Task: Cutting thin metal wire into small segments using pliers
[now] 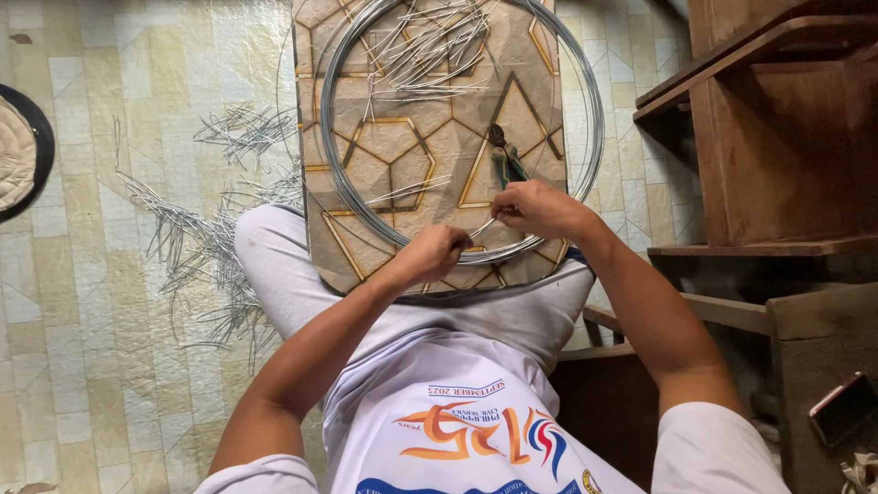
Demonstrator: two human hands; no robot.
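A short piece of wire (485,226) is held between the two hands, approx. over the near edge of a board (402,137) with a brown and gold hexagon pattern, which is rested on the lap of the person. The left hand (432,253) is closed, fingers together, and is clamped on the near end of this wire piece. The right hand (540,209) is closed too, pinched on the other end of the piece; green-handled pliers (506,157) are seen just beyond this hand, w/ the handles going under the fingers, but it cannot be told if they are really gripped or only lying on the board.

A big coil of grey wire (340,187) is laid on the board, and its round goes over the board edges on the right side. The hands are placed at the near part of the coil, touching or nearly touching it. A bunch of cut wire pieces (430,46) is piled at the far part of the board, inside the coil.

More cut pieces (206,242) are scattered on the tiled floor (91,320), at the left of the knee. Wooden furniture (777,137) is seen at the right, and a phone (841,407) is lying lower right.
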